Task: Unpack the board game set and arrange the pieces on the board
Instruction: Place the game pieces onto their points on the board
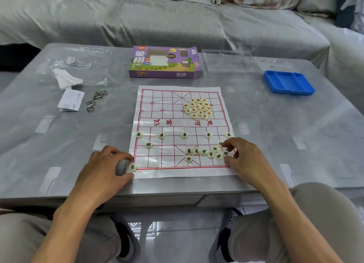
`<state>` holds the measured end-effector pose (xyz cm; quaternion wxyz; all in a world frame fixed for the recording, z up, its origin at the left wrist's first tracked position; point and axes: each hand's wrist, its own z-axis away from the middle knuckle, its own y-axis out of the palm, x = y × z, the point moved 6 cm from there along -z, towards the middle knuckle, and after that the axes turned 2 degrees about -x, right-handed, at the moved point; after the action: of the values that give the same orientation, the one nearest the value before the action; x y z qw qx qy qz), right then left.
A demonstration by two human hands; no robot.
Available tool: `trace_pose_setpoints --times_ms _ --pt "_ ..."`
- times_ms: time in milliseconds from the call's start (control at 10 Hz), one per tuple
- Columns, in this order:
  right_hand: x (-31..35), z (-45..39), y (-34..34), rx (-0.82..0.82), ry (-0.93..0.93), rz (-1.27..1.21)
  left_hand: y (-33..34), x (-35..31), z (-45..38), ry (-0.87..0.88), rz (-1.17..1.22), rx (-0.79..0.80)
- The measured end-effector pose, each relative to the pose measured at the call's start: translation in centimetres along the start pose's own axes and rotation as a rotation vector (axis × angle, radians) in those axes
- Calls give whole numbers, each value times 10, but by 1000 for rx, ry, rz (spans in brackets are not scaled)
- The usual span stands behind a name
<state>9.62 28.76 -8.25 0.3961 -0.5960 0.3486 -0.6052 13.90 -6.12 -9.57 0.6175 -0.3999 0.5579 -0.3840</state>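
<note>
The paper board (177,128) lies flat on the grey surface (59,140), its long axis running near to far, the river lettering across its middle. Five black-lettered pieces stand in a left-to-right row (184,135) just near of the river. One more (149,144) sits alone near-left of that row, and another (132,167) rests on the near-left corner of the grid. About eight black pieces cluster (204,153) at the near right; some are hidden by fingers, so the count is unsure. The red-lettered pieces lie in a loose heap (199,108) on the far right half, too crowded to count.

The left hand (106,170) rests at the board's near-left corner, fingers curled, thumb and forefinger either side of the corner piece without plainly gripping it. The right hand (244,156) arches over the near-right cluster, its fingertips pinching one piece (226,153).

The purple box (164,62) lies far of the board, its end flap open to the right. One blue tray (288,82) sits far right.
</note>
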Motion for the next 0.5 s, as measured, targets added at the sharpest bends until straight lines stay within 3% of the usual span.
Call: trace_pose_setpoints --times_ms 500 --pt "-8 -2 3 -20 36 69 0 0 -1 9 9 -4"
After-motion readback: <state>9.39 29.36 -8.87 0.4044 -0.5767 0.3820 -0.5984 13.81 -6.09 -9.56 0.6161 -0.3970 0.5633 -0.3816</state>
